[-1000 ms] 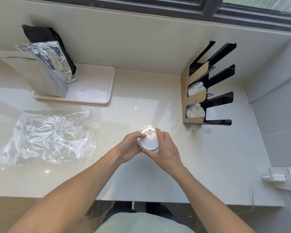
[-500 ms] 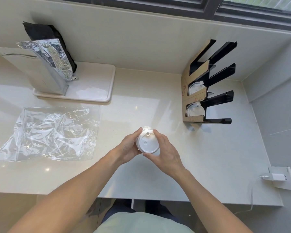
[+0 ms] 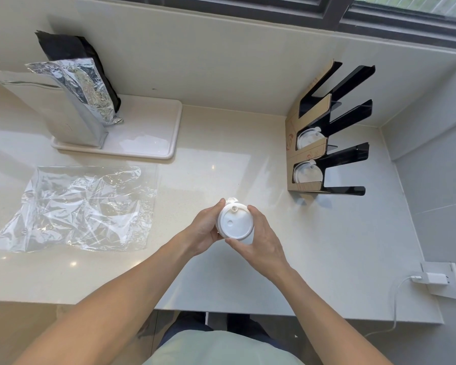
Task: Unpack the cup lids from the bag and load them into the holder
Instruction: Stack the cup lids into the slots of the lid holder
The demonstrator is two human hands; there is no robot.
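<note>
A stack of white cup lids [image 3: 234,223] is held above the middle of the counter, its top face tilted toward me. My left hand [image 3: 204,229] grips its left side and my right hand [image 3: 261,242] grips its right side and lower edge. The black and cardboard lid holder [image 3: 327,133] stands at the back right. White lids sit in its middle slot [image 3: 308,138] and bottom slot [image 3: 307,173]; the top slot looks empty. The clear plastic bag [image 3: 82,206] lies flat and crumpled on the left.
A white tray [image 3: 148,133] at the back left carries a silver foil pouch [image 3: 77,101] and a black pouch [image 3: 74,51]. A white charger [image 3: 435,278] is plugged into a socket plate on the right wall. A window runs along the back.
Both hands have tilted the lid stack so that its flat top with the sip hole faces me more. The stack sits slightly lower and nearer; the grip stays the same.
</note>
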